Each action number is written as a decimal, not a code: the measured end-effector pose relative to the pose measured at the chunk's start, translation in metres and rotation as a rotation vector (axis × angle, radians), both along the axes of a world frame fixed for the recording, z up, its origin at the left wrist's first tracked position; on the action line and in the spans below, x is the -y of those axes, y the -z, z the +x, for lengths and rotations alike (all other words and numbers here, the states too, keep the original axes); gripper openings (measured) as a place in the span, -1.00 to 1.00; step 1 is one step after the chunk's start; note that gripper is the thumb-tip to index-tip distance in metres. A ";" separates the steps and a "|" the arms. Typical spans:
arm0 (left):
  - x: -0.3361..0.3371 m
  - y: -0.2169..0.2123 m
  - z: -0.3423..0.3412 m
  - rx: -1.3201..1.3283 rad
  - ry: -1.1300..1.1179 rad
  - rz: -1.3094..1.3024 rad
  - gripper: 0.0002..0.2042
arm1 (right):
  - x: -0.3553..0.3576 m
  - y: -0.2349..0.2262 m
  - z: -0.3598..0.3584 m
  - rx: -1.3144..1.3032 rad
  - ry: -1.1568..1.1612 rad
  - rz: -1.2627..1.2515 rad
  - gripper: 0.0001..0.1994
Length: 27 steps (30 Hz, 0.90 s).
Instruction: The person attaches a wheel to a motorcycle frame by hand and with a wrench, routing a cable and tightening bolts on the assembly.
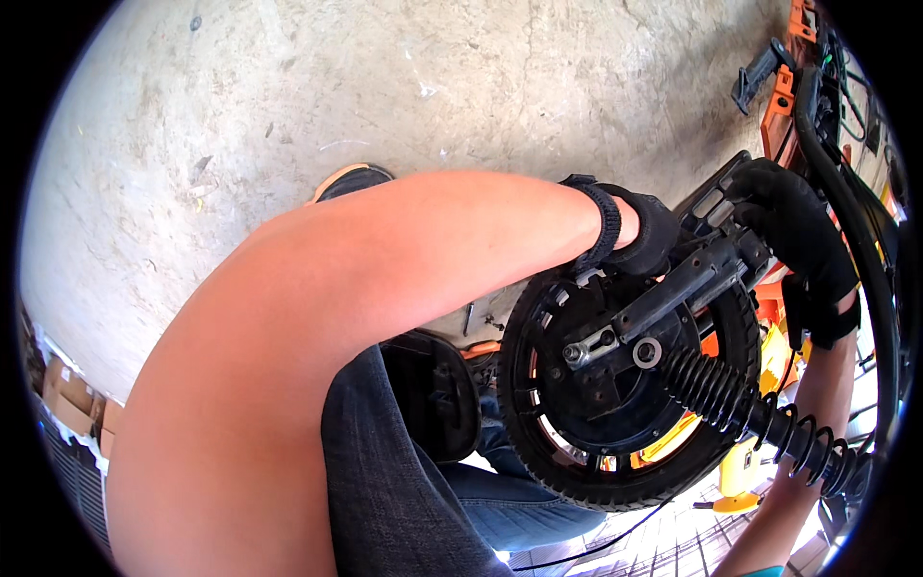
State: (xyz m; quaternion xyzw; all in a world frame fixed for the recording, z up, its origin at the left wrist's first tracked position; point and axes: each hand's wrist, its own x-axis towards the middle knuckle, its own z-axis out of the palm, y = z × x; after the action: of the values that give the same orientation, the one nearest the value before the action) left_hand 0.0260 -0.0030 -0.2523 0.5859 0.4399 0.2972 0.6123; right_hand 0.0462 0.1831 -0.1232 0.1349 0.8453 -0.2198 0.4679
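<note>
A black wheel with a knobby tire stands in front of me, with a dark metal swingarm running across it. My left hand, in a black glove, reaches over the top of the wheel beside the swingarm; its fingers are hidden. My right hand, also gloved in black, is at the swingarm's upper end. Its fingers curl over the metal there, and what they grip is hidden. A coil-spring shock absorber slants down to the right from a round mount. An axle nut shows at the swingarm's lower end.
Orange frame parts and a black foot peg rise at the right, beside a thick black tube. A yellow-handled tool lies below the wheel. Cardboard boxes stand at far left. Concrete floor spreads behind.
</note>
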 end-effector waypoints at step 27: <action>0.003 0.011 0.001 -0.016 -0.033 -0.054 -0.66 | 0.008 -0.002 -0.006 -0.157 -0.153 0.043 -0.87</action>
State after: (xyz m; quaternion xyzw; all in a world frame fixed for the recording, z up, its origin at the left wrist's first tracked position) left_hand 0.0273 -0.0055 -0.2635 0.5640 0.4623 0.2908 0.6194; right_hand 0.0405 0.1750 -0.1214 0.0622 0.8917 -0.1749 0.4128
